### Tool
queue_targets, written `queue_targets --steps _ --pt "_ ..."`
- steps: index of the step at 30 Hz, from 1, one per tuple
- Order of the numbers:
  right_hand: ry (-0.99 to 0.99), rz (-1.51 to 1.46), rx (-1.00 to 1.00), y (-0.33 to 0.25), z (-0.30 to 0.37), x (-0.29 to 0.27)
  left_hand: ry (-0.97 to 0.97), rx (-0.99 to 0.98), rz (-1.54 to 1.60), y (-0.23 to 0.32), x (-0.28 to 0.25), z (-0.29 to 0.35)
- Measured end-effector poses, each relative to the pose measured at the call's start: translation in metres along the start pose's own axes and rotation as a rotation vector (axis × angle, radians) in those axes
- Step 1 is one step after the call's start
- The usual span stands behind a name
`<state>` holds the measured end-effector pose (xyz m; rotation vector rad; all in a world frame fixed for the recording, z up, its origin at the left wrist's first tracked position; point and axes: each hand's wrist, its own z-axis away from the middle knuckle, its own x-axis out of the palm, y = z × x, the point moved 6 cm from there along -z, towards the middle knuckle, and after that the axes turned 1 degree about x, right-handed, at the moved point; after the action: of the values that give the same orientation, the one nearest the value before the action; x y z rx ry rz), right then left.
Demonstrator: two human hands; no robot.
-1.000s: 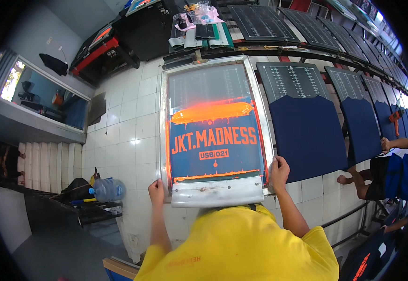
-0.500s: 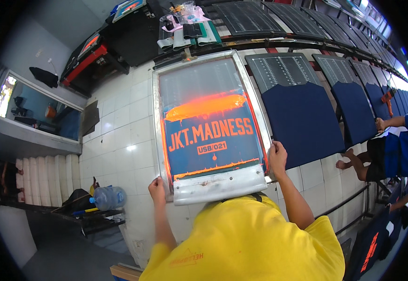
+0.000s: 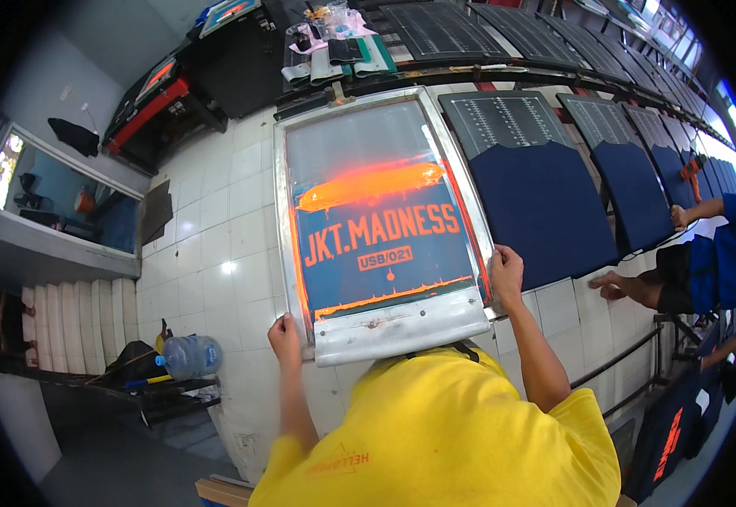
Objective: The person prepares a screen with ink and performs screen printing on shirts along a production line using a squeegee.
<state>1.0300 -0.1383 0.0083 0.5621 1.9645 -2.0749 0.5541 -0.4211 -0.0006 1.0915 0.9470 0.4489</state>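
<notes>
In front of me lies a silk-screen frame with a metal rim and a mesh carrying a lettered stencil. A thick band of bright orange ink runs across the mesh, and a thinner orange line edges its near end. A wide metal plate spans that near end, close to my yellow shirt. My left hand is closed on the frame's near left corner. At the near right side, my right hand has its fingers curled round the rim. What lies under the frame is mostly hidden.
Dark blue shirts lie on printing boards in a row to the right. Another person's hand is at a farther board, near an orange-and-black tool. A water jug stands left, and squeegees lie at the far end.
Both hands keep their places at the frame's sides. The whole view has shifted slightly; the ink and frame look the same.
</notes>
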Motion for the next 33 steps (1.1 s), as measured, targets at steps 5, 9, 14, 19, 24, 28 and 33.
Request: queue_targets --steps 5,9,14,19,24,28,33 --pt "0.0 0.011 0.029 -0.008 0.003 -0.014 -0.017 -0.012 -0.04 0.012 0.001 0.012" --pt "-0.023 -0.025 0.042 -0.011 -0.002 -0.018 -0.016 -0.027 -0.029 0.013 0.002 0.016" --pt "-0.061 -0.004 0.034 -0.024 -0.007 -0.021 0.021 -0.041 -0.026 0.003 -0.005 0.024" --pt "-0.071 -0.007 0.003 -0.034 -0.009 -0.018 0.115 -0.02 0.032 -0.004 -0.001 0.034" --pt "-0.104 -0.106 -0.016 -0.031 -0.016 -0.02 0.124 -0.014 0.05 -0.006 -0.001 0.037" --pt "-0.074 0.021 -0.036 -0.043 -0.014 -0.03 0.076 0.027 0.041 0.006 -0.001 0.03" --pt "-0.03 0.11 -0.072 -0.048 -0.005 -0.054 0.031 0.061 0.072 0.015 0.004 0.021"
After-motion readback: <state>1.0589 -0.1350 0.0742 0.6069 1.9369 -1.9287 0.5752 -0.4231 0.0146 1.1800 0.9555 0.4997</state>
